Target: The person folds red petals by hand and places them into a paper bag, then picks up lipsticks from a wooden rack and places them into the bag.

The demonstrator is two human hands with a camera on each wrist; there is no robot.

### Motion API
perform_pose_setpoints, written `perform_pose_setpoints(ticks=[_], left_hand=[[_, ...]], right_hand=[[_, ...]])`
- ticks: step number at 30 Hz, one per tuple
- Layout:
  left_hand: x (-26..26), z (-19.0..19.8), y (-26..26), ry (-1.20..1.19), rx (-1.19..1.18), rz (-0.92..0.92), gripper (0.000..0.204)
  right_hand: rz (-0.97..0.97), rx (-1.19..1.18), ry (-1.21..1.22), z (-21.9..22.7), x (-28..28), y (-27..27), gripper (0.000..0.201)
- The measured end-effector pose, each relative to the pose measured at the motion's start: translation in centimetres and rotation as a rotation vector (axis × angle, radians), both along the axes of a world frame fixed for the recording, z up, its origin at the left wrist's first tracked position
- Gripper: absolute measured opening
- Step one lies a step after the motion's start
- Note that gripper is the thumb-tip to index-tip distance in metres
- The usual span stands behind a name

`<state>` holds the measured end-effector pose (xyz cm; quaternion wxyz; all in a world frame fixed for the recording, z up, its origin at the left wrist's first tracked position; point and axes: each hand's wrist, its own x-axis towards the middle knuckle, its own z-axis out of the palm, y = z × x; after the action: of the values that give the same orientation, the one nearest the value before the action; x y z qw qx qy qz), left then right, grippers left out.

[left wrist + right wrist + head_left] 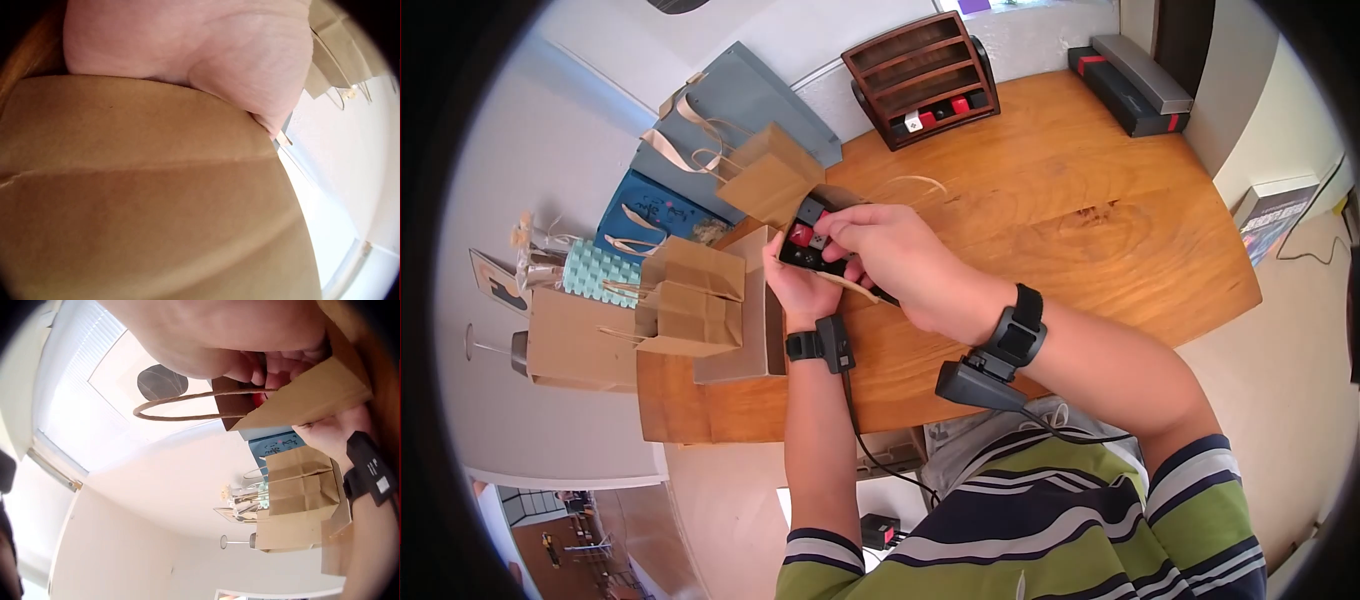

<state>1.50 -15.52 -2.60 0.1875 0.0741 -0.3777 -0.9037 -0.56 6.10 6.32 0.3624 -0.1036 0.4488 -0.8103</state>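
Observation:
A brown paper bag [300, 397] is tilted with its mouth up, and small black, red and grey cubes [803, 235] lie inside. My left hand [805, 293] grips the bag from its near side, with the palm against the paper; in the left wrist view the hand [194, 44] presses along the bag's brown wall [137, 187]. My right hand [905, 255] reaches into the mouth, its thumb and fingers curled at a small grey-white cube [819, 241]. The right wrist view shows the right hand [237, 331] over the opening, its fingertips partly hidden.
A wooden rack [925, 80] with several small cubes on its lowest shelf stands at the back of the table [1080, 210]. Other paper bags [690, 315], a blue bag [640, 215] and a large grey bag [765, 110] stand left. Long boxes [1130, 95] lie back right.

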Motion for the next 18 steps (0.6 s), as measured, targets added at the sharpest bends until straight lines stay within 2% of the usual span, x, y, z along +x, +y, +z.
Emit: perform_pose_setpoints(ticks=[3, 4, 7, 8, 11, 14, 17, 18], left_hand=[[0.0, 0.5, 1.0, -0.064, -0.096, 0.094, 0.068], [0.3, 0.8, 1.4, -0.018, -0.094, 0.015, 0.066], [0.6, 1.8, 2.5, -0.063, -0.078, 0.095, 0.067], [0.6, 1.0, 1.5, -0.024, -0.103, 0.063, 0.066], [0.6, -0.3, -0.4, 0.226, -0.086, -0.289, 0.066], [0.4, 0.5, 1.2, 0.073, -0.080, -0.038, 0.068], [0.3, 3.8, 4.9, -0.076, -0.059, 0.177, 0.070], [0.3, 2.7, 3.5, -0.019, -0.079, 0.050, 0.071]], right_hand=[[0.055, 0.070, 0.067, 0.1, -0.7, 0.0, 0.023], [0.074, 0.104, 0.121, 0.0, -0.9, -0.2, 0.023], [0.057, 0.102, 0.220, 0.1, -0.4, 0.2, 0.023], [0.035, 0.081, 0.244, 0.2, -0.1, 0.4, 0.023], [0.030, 0.042, 0.242, 0.3, -0.2, 0.3, 0.023], [0.043, 0.057, 0.324, -0.2, -1.3, -0.5, 0.023], [0.088, 0.050, 0.241, -0.2, -1.6, -0.3, 0.024], [0.076, 0.082, 0.261, -0.1, -1.5, -0.2, 0.026]])
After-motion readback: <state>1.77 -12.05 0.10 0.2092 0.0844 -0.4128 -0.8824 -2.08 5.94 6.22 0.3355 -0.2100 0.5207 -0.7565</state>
